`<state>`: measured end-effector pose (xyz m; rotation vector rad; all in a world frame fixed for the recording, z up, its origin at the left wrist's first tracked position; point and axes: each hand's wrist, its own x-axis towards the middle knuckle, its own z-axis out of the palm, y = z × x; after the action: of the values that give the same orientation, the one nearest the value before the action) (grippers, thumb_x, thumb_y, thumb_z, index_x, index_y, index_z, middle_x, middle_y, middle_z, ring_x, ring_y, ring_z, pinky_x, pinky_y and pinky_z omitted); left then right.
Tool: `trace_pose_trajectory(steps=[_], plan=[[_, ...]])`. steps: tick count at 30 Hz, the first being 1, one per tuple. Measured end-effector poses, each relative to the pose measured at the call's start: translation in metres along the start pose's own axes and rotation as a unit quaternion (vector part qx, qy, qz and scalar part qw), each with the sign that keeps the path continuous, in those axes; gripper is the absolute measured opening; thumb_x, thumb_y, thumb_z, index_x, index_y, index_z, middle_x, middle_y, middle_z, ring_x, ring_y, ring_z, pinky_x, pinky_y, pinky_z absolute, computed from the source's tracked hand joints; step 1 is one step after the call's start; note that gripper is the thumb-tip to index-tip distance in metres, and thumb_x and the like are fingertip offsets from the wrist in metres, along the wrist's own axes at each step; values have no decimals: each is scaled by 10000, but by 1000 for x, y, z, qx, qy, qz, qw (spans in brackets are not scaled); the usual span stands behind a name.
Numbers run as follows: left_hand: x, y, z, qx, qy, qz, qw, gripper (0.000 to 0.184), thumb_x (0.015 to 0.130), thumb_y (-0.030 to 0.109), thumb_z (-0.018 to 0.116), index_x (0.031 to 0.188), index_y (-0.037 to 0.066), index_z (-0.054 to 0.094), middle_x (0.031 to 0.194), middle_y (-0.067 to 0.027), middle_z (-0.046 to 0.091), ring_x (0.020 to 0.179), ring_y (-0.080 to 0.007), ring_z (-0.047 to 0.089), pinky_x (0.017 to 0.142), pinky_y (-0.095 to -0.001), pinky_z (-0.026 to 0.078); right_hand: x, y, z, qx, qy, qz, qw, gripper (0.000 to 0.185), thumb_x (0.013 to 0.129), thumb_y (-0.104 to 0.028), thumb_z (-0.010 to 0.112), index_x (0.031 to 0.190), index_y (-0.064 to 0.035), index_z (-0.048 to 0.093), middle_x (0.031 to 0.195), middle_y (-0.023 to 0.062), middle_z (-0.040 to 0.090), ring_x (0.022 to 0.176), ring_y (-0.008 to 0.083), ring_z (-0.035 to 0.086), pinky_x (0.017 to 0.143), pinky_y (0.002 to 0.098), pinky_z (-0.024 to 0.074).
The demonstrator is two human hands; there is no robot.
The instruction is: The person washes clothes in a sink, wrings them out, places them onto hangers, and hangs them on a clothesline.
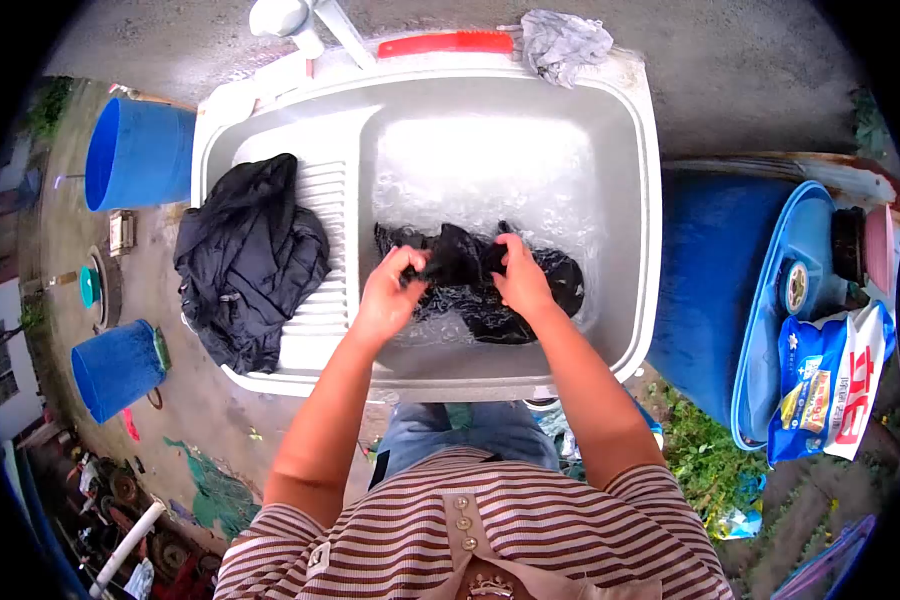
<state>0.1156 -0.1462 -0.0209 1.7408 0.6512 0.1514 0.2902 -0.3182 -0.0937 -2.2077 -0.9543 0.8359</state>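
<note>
A dark wet garment (500, 312) lies partly under water in the basin of a white laundry sink (625, 330). My left hand (395, 290) pinches the garment's left part with bent fingers. On the other side, my right hand (517, 275) grips a raised fold of the same cloth between thumb and fingers. Between the two hands a bunched piece of the fabric stands above the water. Which kind of garment it is, I cannot make out. A second black garment (250, 260) rests in a heap over the ribbed washboard (320, 325) at the left.
Along the sink's back edge are a white faucet (285, 18), a red-handled brush (445, 43) and a crumpled grey cloth (562, 45). A big blue barrel (710, 290) with a detergent bag (830, 380) stands at the right. Blue buckets (140, 155) are on the left.
</note>
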Motion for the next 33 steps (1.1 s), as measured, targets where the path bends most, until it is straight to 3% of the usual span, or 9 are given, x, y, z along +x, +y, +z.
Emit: trace_pose_trajectory(steps=[3,6,9,11,13,15,24,27,33], plan=[[-24,12,-8,123,2,67,990,237,764,-69,564,917,80,463,994,-109,646,1060,-310,602,1063,-396,338,20,-6,1,355,-104,237,899,651,915,-178,667,1440,-187,281,1035,122,589,907,259,625,710,443,600],[-36,10,-12,38,-23,-62,997,221,792,20,610,986,72,519,987,-113,655,1071,-330,604,1050,-415,337,29,-11,2,277,-81,287,913,545,913,-376,646,1377,-169,447,1103,135,633,935,277,635,763,479,567],[-44,38,-5,210,-57,-185,958,347,818,137,668,1132,46,552,993,-143,665,1035,-344,612,1005,-378,373,37,-5,5,-121,-75,192,971,456,866,-438,663,1204,-135,616,1116,153,668,1012,316,646,835,463,531],[-36,43,-16,269,-58,-184,944,444,830,262,715,1174,15,582,989,-190,666,1002,-332,624,949,-353,426,35,-3,-25,-55,15,169,984,391,825,-436,687,1035,-106,679,1010,170,698,1007,341,653,867,432,508],[-26,39,-43,120,-22,-212,970,353,860,191,717,1120,-5,582,1059,-114,653,1002,-134,569,846,-300,468,32,-9,-74,46,115,91,988,294,803,-323,757,932,-72,674,865,131,684,830,256,651,775,367,498],[-15,63,-64,52,133,15,990,273,842,183,744,1015,-4,645,971,-127,677,965,-179,629,872,-309,477,24,-37,-143,210,181,28,960,223,835,-231,760,860,-45,638,751,18,602,729,122,542,682,296,456],[10,272,-119,-61,177,322,928,189,934,15,611,1117,26,567,1010,-6,598,934,-64,524,828,-209,421,-56,-206,-307,226,344,-263,872,144,902,-158,724,980,-77,634,851,-65,562,776,13,464,695,166,353],[24,232,-108,-136,90,241,957,227,920,-48,562,1127,38,528,1044,-25,595,1000,-89,527,879,-215,406,-48,-169,-277,167,288,-142,932,179,875,-187,747,931,-72,621,795,-70,547,720,35,472,645,201,393],[52,1,-33,118,-20,106,987,712,623,-188,401,1293,35,490,1189,-151,583,1201,-263,540,1061,-327,364,-9,-34,-135,-9,124,33,992,280,803,-288,776,913,-74,632,795,95,627,700,202,608,664,346,491]])
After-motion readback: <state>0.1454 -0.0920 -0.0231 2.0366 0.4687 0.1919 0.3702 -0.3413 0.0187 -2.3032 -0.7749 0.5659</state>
